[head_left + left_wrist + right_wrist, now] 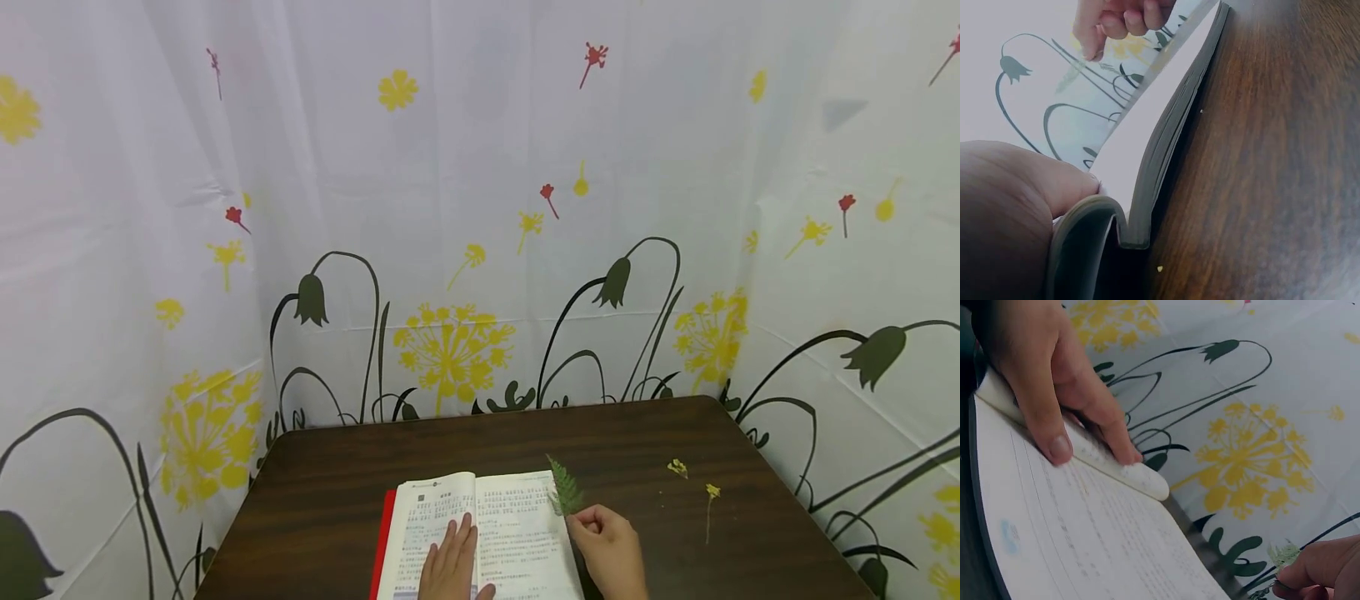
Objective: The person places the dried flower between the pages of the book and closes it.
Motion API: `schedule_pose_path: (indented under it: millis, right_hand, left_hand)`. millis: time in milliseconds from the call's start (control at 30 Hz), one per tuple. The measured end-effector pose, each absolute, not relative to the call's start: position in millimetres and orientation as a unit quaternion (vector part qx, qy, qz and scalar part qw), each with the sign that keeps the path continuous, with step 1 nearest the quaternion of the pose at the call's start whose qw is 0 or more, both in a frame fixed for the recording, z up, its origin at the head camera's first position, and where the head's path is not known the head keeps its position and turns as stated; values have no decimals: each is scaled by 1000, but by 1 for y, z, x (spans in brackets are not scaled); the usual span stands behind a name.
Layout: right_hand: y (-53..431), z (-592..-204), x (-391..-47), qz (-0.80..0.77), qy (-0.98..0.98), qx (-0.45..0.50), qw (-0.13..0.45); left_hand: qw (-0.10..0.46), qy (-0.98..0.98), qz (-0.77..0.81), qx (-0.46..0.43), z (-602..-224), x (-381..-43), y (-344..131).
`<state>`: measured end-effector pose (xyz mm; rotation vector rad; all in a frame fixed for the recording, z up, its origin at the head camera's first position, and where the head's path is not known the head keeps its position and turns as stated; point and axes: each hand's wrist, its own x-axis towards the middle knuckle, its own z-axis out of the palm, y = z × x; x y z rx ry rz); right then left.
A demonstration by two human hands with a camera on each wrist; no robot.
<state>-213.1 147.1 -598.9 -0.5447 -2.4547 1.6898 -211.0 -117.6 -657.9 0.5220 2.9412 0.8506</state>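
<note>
An open book (517, 542) with printed pages and a red cover edge lies on the table. My left hand (452, 562) rests on it near the spine, fingers extended over the left page; the right wrist view shows this hand (1054, 381) on the curved pages. My right hand (611, 554) pinches the lower end of a green fern leaf (567, 492) between thumb and forefinger. The leaf points upward by the right page's upper outer edge. In the right wrist view, the leaf (1285, 553) is partly cut off by the fingers.
On the dark wooden table (330, 475), a small yellow flower (678, 467) and a yellow flower with a long thin stem (712, 493) lie right of the book. A white curtain (465, 167) printed with flowers hangs behind and at both sides.
</note>
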Motion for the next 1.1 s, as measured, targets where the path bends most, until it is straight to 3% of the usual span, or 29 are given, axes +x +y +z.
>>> schedule_pose_path:
  millis: [300, 633, 767, 1100]
  right_hand:
    - [117, -617, -205, 604, -781, -148, 65]
    - [103, -623, -202, 629, -773, -75, 37]
    - [97, -623, -201, 640, -764, -57, 51]
    - [94, -631, -199, 635, -772, -36, 5]
  left_hand:
    - [17, 955, 252, 154, -657, -216, -117]
    - [-64, 962, 223, 146, -670, -212, -114]
    - [-53, 961, 225, 152, -667, -213, -118]
    - [-2, 949, 267, 166, -661, -214, -120]
